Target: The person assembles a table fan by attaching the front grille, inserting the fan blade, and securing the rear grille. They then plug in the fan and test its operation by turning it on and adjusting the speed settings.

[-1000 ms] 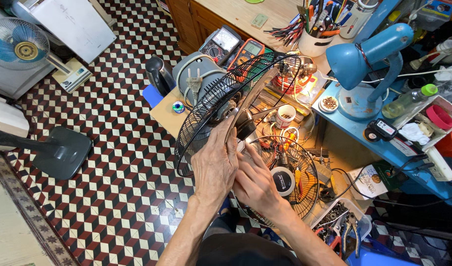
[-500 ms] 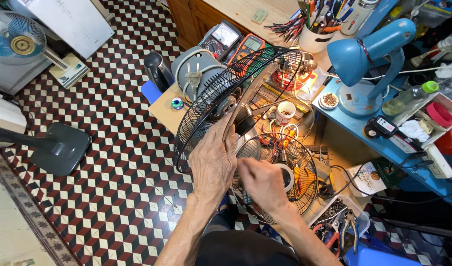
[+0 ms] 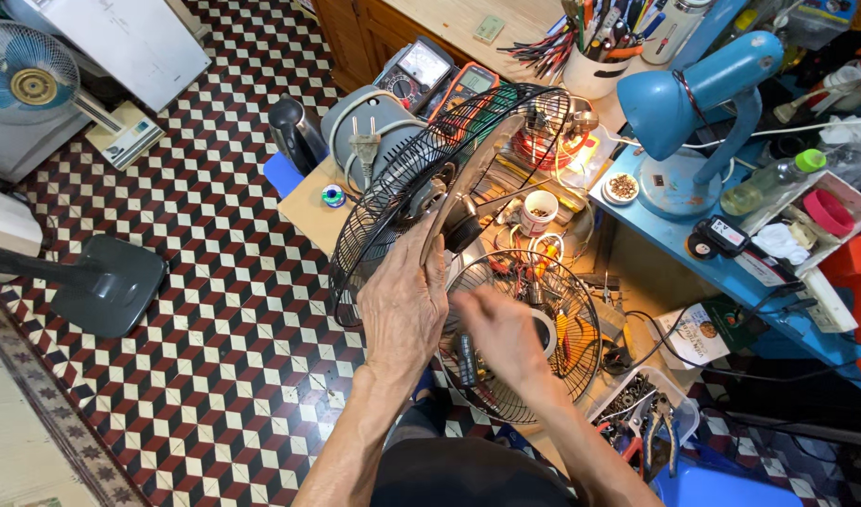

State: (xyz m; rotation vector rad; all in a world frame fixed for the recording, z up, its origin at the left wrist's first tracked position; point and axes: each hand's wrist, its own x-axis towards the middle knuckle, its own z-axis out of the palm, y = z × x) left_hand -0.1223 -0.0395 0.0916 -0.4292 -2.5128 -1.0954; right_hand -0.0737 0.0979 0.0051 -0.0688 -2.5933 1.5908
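Here, at the centre of the frame, the left hand (image 3: 404, 305) is pressed against the black wire fan guard (image 3: 421, 188), which stands tilted on edge; its fingers are spread and curled over the wires near the hub, gripping the guard. The translucent fan blade (image 3: 468, 174) sits inside that guard, around the dark motor hub (image 3: 461, 221). Just to the right and lower, the right hand (image 3: 501, 329) is motion-blurred above a second wire guard (image 3: 567, 352) that lies flat on the wooden surface (image 3: 308, 207); whether it is open or closed on anything cannot be told.

The flat guard is strewn with small tools and wires, too cluttered to name one by one. A white cup (image 3: 540, 211) stands behind it, right of the hub. In the upper middle of the frame two multimeters (image 3: 421, 73) lie side by side, and below them a white plug (image 3: 363, 150) hangs over a grey fan housing (image 3: 369, 117). At upper right a blue desk lamp (image 3: 693, 89) stands on a blue shelf (image 3: 722, 268), with a pot of pens and tools (image 3: 590, 56) to its left. At upper left of the frame, on the chequered tile floor (image 3: 215, 310), stands another fan with a blue blade (image 3: 27, 80), and a dark fan base (image 3: 111, 286) lies at mid left.
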